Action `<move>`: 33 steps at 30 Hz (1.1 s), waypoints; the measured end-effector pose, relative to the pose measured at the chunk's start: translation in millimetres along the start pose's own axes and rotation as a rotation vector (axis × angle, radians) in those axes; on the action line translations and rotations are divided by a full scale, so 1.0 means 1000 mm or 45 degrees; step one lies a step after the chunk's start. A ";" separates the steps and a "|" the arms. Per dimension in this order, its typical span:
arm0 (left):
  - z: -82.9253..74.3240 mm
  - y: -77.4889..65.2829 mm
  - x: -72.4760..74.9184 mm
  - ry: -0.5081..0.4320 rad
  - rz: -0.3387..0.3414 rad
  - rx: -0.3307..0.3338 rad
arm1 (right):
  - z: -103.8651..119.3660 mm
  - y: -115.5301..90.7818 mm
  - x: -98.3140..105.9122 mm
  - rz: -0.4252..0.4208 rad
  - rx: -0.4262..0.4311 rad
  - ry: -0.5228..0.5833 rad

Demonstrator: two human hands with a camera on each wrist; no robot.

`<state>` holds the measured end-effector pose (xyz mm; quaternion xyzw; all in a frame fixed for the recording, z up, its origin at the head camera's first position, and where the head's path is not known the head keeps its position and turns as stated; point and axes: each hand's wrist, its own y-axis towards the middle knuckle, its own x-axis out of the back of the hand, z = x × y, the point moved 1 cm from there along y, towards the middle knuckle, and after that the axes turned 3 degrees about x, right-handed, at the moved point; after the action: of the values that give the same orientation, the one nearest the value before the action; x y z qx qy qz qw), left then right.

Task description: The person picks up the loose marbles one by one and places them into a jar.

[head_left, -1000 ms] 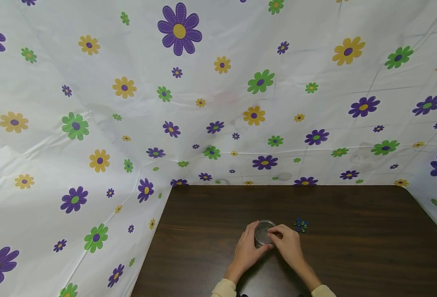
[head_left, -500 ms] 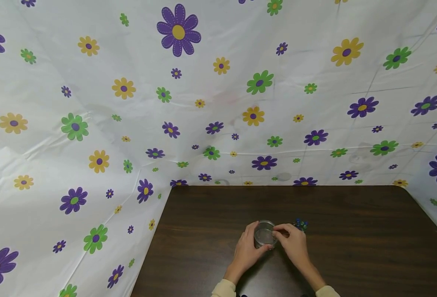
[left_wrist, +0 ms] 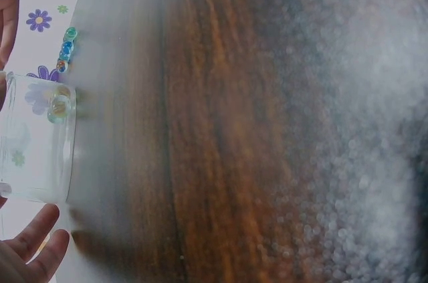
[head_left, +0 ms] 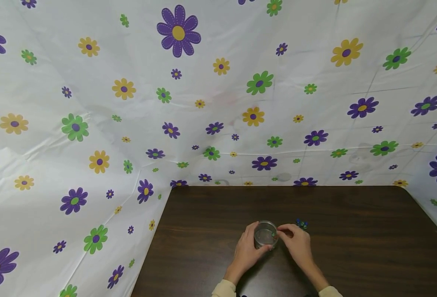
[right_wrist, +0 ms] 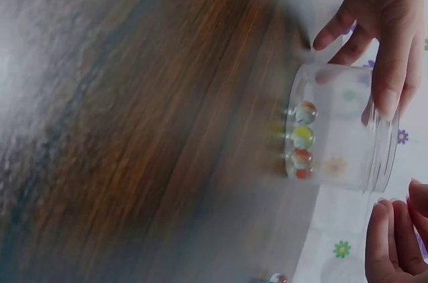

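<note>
A clear, round plastic jar point(head_left: 265, 236) stands upright on the table, open at the top. Several glass marbles point(right_wrist: 303, 138) rest on its bottom in the right wrist view, some orange, one yellow. My left hand point(head_left: 246, 244) holds the jar, fingers on its far left side and thumb at the near side. At the right of the rim is my right hand point(head_left: 295, 243), its fingers bent and fingertips close together. No marble shows between those fingertips point(right_wrist: 382, 211). Whether they touch the rim I cannot tell.
Blue and green marbles point(head_left: 302, 224) lie in a small cluster on the dark wooden table point(head_left: 363, 239), just beyond my right hand. A white flowered sheet point(head_left: 218, 95) hangs behind and beside the table.
My right hand has moved rightward from over the jar to beside its rim. Marbles inside the jar's right side now show. The left hand and jar stay put.
</note>
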<state>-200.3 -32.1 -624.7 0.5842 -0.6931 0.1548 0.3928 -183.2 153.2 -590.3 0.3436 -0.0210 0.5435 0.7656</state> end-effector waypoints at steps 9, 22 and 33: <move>0.000 0.000 0.000 0.001 0.003 0.010 | -0.015 0.002 0.007 -0.001 -0.072 -0.044; 0.000 0.000 0.000 -0.002 -0.007 0.008 | -0.035 0.006 0.029 -0.040 -0.117 -0.192; 0.001 0.000 -0.001 -0.007 0.012 0.027 | -0.052 0.006 0.039 -0.036 -0.240 -0.249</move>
<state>-201.1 -32.1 -626.2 0.5854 -0.6954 0.1622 0.3840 -190.2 214.9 -611.1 0.3216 -0.1415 0.4922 0.7964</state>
